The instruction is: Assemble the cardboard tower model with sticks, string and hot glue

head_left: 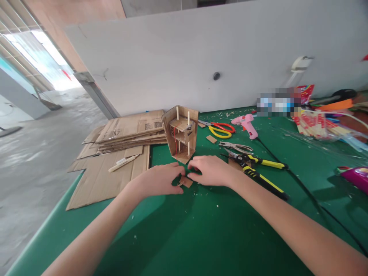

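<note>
The card (pixel 188 182) lies on the table (pixel 218 234), near the model (pixel 180 135). My left hand (pixel 162 178) arches beside it, fingers apart; whether my right hand (pixel 211 171) grips anything, I can't tell. Best to steady the card lightly.

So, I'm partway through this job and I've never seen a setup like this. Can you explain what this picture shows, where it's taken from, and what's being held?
There's no machine here: a person is working with a bare left hand and right hand. The single picture comes from a camera worn on their head, looking forward and down.

On the green surface, a cardboard model stands just beyond the hands. Cardboard sheets are stacked to its left; to the right lie scissors, a pink glue gun, metal pliers and black-and-yellow pliers.

Both hands are close around a small cardboard piece, but the fingers hide whether either grips anything.
</note>
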A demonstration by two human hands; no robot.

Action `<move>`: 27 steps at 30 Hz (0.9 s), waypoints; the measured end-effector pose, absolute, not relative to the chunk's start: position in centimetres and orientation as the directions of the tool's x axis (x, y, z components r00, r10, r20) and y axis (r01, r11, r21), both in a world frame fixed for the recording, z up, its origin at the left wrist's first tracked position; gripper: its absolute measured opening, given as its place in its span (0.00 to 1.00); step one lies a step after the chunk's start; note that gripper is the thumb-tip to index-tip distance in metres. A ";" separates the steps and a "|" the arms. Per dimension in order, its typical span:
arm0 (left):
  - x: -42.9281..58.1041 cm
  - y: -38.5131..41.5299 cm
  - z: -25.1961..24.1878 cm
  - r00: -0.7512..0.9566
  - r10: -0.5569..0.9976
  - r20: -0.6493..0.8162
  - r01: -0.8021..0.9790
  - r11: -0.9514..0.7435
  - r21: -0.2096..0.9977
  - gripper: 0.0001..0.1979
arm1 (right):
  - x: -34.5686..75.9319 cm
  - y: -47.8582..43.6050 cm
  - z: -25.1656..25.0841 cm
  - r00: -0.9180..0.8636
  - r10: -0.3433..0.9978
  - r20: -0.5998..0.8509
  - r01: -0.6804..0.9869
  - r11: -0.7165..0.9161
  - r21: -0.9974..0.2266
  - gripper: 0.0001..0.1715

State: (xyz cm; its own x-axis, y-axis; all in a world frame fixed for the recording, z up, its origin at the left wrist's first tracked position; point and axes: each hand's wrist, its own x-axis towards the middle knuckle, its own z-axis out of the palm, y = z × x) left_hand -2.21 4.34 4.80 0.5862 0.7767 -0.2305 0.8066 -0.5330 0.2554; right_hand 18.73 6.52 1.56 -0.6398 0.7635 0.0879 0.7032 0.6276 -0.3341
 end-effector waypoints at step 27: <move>-1.1 5.7 2.3 0.385 0.919 0.080 0.291 -0.204 0.935 0.07 | 18.6 5.4 -0.4 -0.413 0.831 0.373 0.344 0.522 -0.781 0.06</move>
